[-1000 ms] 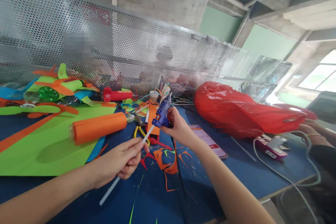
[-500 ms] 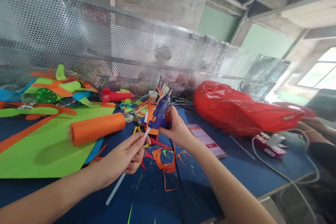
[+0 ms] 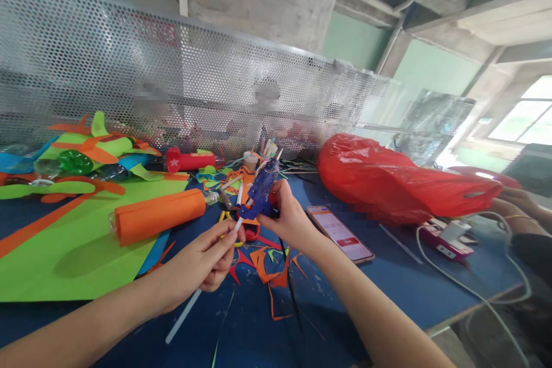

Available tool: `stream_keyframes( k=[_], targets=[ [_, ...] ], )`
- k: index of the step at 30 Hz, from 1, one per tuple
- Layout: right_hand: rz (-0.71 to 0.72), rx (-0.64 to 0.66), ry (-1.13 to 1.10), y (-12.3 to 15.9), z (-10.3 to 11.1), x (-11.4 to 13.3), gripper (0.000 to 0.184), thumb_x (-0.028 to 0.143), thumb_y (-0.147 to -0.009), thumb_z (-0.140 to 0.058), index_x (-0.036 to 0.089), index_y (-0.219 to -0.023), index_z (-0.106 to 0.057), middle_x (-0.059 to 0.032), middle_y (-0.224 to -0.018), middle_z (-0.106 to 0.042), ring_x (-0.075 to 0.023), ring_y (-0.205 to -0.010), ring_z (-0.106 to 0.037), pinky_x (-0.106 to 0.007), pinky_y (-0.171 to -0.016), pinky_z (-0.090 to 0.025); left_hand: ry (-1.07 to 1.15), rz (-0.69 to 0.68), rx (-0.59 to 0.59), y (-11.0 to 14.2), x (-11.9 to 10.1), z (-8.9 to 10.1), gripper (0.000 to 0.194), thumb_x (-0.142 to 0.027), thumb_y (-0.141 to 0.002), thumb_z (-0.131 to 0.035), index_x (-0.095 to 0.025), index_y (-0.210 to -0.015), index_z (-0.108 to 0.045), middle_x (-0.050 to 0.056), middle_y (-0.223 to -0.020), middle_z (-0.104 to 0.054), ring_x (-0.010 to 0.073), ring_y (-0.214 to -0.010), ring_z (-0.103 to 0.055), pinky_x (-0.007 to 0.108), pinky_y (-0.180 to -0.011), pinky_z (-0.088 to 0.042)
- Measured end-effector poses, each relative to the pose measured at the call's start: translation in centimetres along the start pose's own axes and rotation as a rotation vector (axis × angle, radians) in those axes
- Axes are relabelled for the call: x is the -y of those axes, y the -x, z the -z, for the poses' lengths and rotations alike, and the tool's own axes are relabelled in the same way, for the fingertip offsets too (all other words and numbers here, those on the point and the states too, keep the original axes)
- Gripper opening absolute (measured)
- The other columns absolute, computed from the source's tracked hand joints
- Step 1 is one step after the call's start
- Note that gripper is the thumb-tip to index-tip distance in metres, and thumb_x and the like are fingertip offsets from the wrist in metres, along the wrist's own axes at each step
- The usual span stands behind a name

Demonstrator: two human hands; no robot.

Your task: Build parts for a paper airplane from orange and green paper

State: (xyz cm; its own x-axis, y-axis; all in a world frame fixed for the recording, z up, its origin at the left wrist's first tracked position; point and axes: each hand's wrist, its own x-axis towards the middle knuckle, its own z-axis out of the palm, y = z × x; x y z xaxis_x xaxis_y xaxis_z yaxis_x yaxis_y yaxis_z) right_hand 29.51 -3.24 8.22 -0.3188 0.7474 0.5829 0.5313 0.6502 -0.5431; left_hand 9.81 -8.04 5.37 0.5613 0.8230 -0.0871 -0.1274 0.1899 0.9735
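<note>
My right hand (image 3: 287, 210) is wrapped round a blue hot glue gun (image 3: 264, 184), its nozzle pointing up and away from me. A long white glue stick (image 3: 184, 315) runs into the back of the gun. My left hand (image 3: 211, 256) pinches that stick a short way below the gun, and the free end sticks out toward me at the lower left. Beneath the hands lie orange and red paper scraps (image 3: 280, 276) and scissors with yellow and red handles (image 3: 251, 233), partly covered. A black cord (image 3: 293, 293) hangs down from the gun.
To the left, an orange-wrapped bottle (image 3: 159, 215) rests on green sheets (image 3: 38, 276), near paper-propeller bottles (image 3: 86, 152). On the right are a phone (image 3: 340, 234), a red plastic bag (image 3: 388, 178), a pink power strip (image 3: 444, 241) and another person's hand (image 3: 517, 204). A perforated metal screen (image 3: 215, 80) stands behind.
The glue gun and both hands have shifted slightly down and left in view. The stick's free end has moved toward the lower left. Both grips stay the same.
</note>
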Motion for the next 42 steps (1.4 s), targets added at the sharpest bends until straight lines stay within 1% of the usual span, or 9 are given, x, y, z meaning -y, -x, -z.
stream_keyframes(
  k=[21,24,26,28,30,33,36,38,42],
  targets=[
    [0.001,0.063,-0.009,0.0,0.2,0.1,0.034,0.017,-0.071,-0.062,0.023,-0.087,-0.032,0.0033,-0.077,-0.041,-0.0114,-0.062,-0.04,-0.026,-0.056,-0.038,0.027,0.069,-0.013,0.4,-0.6,0.6,0.026,-0.048,-0.087,-0.053,-0.022,-0.088,-0.05,-0.012,-0.051,-0.029,0.0022,-0.036,-0.01,0.017,-0.033,-0.006],
    [-0.045,0.07,-0.014,-0.3,0.3,-0.1,0.033,0.018,-0.071,-0.061,0.023,-0.087,-0.032,0.004,-0.076,-0.044,-0.0115,-0.061,-0.042,-0.026,-0.057,-0.039,0.093,0.079,-0.022,0.3,-1.2,0.1,0.024,-0.044,-0.087,-0.055,-0.022,-0.095,-0.053,-0.012,-0.05,-0.032,0.0024,-0.034,-0.018,0.015,-0.033,-0.015],
    [-0.077,0.085,0.004,-0.6,0.6,-0.9,0.031,0.019,-0.071,-0.061,0.023,-0.087,-0.035,0.0031,-0.079,-0.047,-0.0118,-0.064,-0.046,-0.027,-0.061,-0.041,0.147,0.084,-0.01,0.2,-1.4,-0.4,0.027,-0.044,-0.088,-0.053,-0.02,-0.1,-0.056,-0.007,-0.057,-0.047,0.0062,-0.042,-0.043,0.018,-0.043,-0.038],
    [-0.112,0.131,0.073,-0.9,1.1,-2.4,0.029,0.024,-0.072,-0.063,0.021,-0.089,-0.039,0.0009,-0.085,-0.052,-0.0131,-0.07,-0.051,-0.029,-0.067,-0.044,0.126,0.132,-0.004,0.0,-1.4,-0.9,0.033,-0.046,-0.089,-0.05,-0.017,-0.103,-0.058,0.003,-0.081,-0.063,0.0144,-0.074,-0.063,0.028,-0.071,-0.05],
    [-0.157,0.208,0.23,-1.1,1.9,-4.5,0.029,0.03,-0.075,-0.064,0.019,-0.094,-0.046,-0.002,-0.09,-0.056,-0.0153,-0.079,-0.054,-0.03,-0.075,-0.045,0.05,0.187,0.0,-0.2,-1.1,-1.1,0.038,-0.047,-0.088,-0.051,-0.016,-0.106,-0.06,0.01,-0.107,-0.065,0.019,-0.102,-0.061,0.031,-0.092,-0.044],
    [-0.192,0.321,0.415,-1.1,3.3,-7.6,0.025,0.034,-0.077,-0.065,0.016,-0.092,-0.055,-0.0039,-0.086,-0.057,-0.0175,-0.08,-0.055,-0.032,-0.075,-0.045,-0.019,0.171,0.014,-0.6,-0.5,-0.3,0.044,-0.049,-0.087,-0.052,-0.015,-0.114,-0.06,0.012,-0.117,-0.062,0.0203,-0.111,-0.057,0.032,-0.098,-0.041],
    [-0.218,0.379,0.485,-0.9,4.3,-10.0,0.023,0.027,-0.075,-0.068,0.015,-0.093,-0.061,-0.0043,-0.087,-0.058,-0.0177,-0.079,-0.056,-0.03,-0.076,-0.045,-0.126,0.056,-0.071,-0.8,-0.7,1.5,0.043,-0.047,-0.087,-0.052,-0.013,-0.111,-0.063,0.012,-0.105,-0.067,0.0218,-0.1,-0.062,0.035,-0.093,-0.045],
    [-0.233,0.405,0.532,-0.7,4.5,-10.8,0.029,0.025,-0.075,-0.068,0.015,-0.101,-0.061,-0.0058,-0.092,-0.058,-0.0178,-0.081,-0.057,-0.029,-0.077,-0.046,-0.313,-0.068,-0.176,-0.5,-1.6,3.1,0.033,-0.04,-0.084,-0.057,-0.014,-0.102,-0.067,0.01,-0.096,-0.069,0.0216,-0.094,-0.064,0.035,-0.09,-0.047],
    [-0.253,0.451,0.62,-0.6,3.6,-11.4,0.038,0.026,-0.078,-0.066,0.014,-0.114,-0.06,-0.0115,-0.104,-0.059,-0.0207,-0.091,-0.059,-0.031,-0.082,-0.045,-0.781,-0.312,-0.497,1.7,-4.0,6.4,0.026,-0.038,-0.083,-0.059,-0.024,-0.103,-0.066,0.006,-0.101,-0.068,0.0224,-0.092,-0.063,0.035,-0.086,-0.047]
  ],
)
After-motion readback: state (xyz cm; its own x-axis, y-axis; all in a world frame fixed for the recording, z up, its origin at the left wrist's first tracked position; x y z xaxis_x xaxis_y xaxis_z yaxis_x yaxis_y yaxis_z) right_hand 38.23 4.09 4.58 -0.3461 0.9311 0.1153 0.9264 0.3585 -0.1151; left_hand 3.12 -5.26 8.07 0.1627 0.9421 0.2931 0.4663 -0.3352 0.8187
